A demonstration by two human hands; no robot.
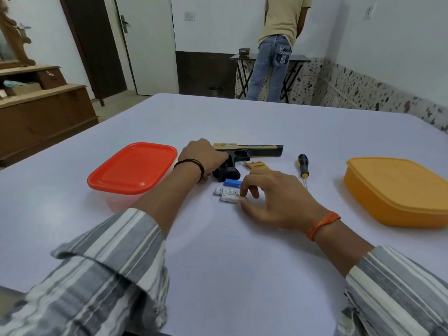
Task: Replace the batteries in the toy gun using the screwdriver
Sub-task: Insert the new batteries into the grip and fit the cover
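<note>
- The toy gun (pixel 244 154) lies on its side on the pale surface (pixel 218 263), barrel pointing away from the red-lidded box (pixel 132 167); it looks like light, stiff plastic, best steadied at the grip.
- The left hand (pixel 203 156) has its fingers curled round the gun's grip and rear, pinning it down.
- Just beside the grip, on the near side, lie a blue battery (pixel 231 182) and two white batteries (pixel 226 191): small, smooth, round, so likely to roll or slip; a pinch across the middle suits them.
- The right hand (pixel 271 197) pinches the end of the nearer white battery (pixel 230 198) between thumb and fingertips.
- A tan cover piece (pixel 258 166) rests below the gun's barrel; the screwdriver (pixel 303 169) lies untouched beyond the barrel end, between gun and orange box (pixel 397 190).
- The two boxes flank the gun, well apart from it, and the surface's edges are far off, leaving open room near the gun for both hands.
</note>
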